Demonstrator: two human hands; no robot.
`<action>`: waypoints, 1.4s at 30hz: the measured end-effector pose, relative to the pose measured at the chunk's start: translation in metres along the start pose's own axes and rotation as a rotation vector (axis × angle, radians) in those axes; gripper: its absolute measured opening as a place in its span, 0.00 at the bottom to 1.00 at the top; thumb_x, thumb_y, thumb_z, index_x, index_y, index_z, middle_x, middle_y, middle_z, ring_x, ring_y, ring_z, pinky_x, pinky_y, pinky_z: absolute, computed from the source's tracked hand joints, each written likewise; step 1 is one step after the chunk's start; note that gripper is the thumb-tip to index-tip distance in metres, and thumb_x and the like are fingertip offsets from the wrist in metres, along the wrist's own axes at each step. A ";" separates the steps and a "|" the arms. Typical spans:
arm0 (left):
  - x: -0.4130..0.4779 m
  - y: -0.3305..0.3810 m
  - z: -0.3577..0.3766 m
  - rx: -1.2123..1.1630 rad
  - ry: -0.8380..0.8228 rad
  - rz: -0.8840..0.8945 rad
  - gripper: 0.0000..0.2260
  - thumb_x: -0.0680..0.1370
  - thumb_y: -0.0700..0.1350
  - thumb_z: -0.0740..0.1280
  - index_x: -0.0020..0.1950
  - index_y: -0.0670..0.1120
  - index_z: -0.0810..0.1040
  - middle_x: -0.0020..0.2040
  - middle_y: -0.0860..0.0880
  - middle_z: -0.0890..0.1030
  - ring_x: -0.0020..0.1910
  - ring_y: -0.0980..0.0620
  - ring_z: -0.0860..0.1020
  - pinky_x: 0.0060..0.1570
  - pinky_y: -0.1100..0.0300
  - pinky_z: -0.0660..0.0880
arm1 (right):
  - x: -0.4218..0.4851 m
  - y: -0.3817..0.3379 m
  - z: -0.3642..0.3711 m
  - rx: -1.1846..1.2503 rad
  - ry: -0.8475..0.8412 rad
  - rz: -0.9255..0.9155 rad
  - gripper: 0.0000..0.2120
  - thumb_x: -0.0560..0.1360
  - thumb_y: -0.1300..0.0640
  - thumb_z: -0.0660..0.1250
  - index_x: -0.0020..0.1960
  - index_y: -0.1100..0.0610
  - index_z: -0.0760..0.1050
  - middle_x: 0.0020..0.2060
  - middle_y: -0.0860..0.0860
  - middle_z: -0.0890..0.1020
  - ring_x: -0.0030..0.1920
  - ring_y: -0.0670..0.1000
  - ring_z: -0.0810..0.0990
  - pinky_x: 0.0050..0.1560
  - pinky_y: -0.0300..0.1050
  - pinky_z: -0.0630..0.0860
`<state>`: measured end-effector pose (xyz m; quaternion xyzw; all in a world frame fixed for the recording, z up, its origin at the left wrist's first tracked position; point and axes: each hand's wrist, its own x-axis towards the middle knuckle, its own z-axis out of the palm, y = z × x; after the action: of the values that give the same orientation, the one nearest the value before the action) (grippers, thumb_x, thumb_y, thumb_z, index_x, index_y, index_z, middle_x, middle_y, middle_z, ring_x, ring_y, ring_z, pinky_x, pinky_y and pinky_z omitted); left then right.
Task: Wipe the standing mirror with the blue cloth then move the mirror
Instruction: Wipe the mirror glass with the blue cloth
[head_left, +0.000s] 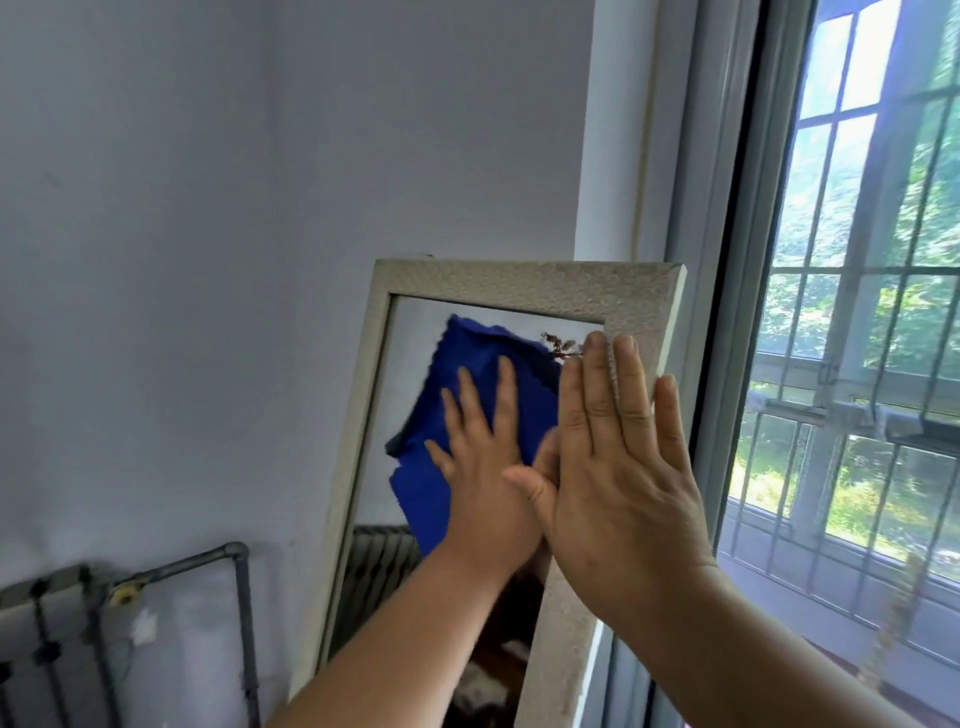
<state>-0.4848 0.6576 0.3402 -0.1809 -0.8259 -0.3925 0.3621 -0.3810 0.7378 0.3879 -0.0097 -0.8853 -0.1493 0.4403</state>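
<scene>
The standing mirror (530, 283) has a pale textured frame and leans in the corner between the wall and the window. A blue cloth (467, 364) lies flat against the upper part of its glass. My left hand (485, 467) presses on the cloth with fingers straight and spread. My right hand (618, 462) is held flat with fingers straight and together, against the mirror's right frame edge near the top corner. The lower part of the mirror is partly hidden behind my forearms.
A radiator (47, 639) with a grey pipe (236, 571) stands low on the left wall. A barred window (852, 322) with a dark frame is directly to the right of the mirror. A white wall rises behind.
</scene>
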 end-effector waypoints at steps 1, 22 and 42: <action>0.000 0.000 0.000 0.020 -0.012 0.062 0.33 0.77 0.69 0.50 0.74 0.67 0.32 0.77 0.56 0.30 0.77 0.50 0.32 0.69 0.40 0.33 | 0.000 -0.001 -0.001 0.012 -0.001 0.008 0.43 0.75 0.34 0.34 0.77 0.66 0.44 0.77 0.61 0.43 0.77 0.61 0.41 0.76 0.60 0.43; -0.042 -0.036 0.003 -0.059 -0.091 -0.233 0.31 0.70 0.75 0.35 0.69 0.68 0.29 0.79 0.52 0.36 0.76 0.53 0.32 0.72 0.39 0.34 | -0.038 -0.003 0.005 0.037 -0.025 -0.005 0.38 0.79 0.39 0.49 0.75 0.69 0.54 0.76 0.64 0.53 0.77 0.62 0.50 0.76 0.58 0.55; 0.144 -0.087 -0.029 -0.008 0.111 -0.197 0.27 0.84 0.55 0.47 0.80 0.46 0.44 0.81 0.47 0.48 0.79 0.50 0.45 0.76 0.43 0.42 | -0.039 0.005 0.017 0.087 0.106 -0.055 0.36 0.78 0.40 0.54 0.74 0.68 0.62 0.75 0.63 0.60 0.76 0.59 0.59 0.72 0.55 0.59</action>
<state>-0.6193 0.5826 0.4136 -0.0785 -0.8169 -0.4387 0.3662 -0.3696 0.7521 0.3488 0.0417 -0.8663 -0.1229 0.4823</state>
